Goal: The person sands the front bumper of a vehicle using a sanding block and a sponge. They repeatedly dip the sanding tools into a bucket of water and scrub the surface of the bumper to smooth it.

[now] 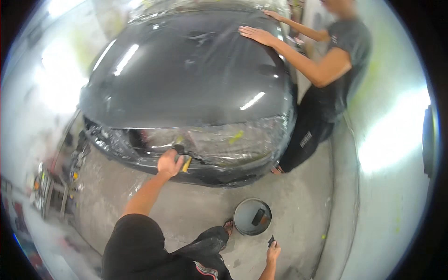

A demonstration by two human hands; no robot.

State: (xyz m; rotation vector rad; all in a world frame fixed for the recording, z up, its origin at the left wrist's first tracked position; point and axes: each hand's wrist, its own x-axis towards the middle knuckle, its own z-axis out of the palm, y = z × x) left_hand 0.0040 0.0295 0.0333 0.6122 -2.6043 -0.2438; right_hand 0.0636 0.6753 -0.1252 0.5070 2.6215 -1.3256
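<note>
My left hand [170, 163] reaches to the front edge of a dark grey car body [186, 79]. Its fingers are closed on a small yellow-edged pad [186, 164], whose exact kind I cannot make out. The pad is at the bumper, just below the opening covered with clear plastic film [233, 140]. Lower down and to the right, my right hand [273, 252] is held away from the car. It pinches a small dark piece [271, 240] that looks like folded sandpaper. Near that hand a round bucket [239, 227] stands on the floor, with a black block [258, 216] inside.
On the car's right side another person [347, 56] leans over with both hands on the panel. Pale walls [392, 116] stand close on both sides. A cluttered rack [53, 196] is at the left. My foot [227, 226] is beside the bucket on the concrete floor [298, 200].
</note>
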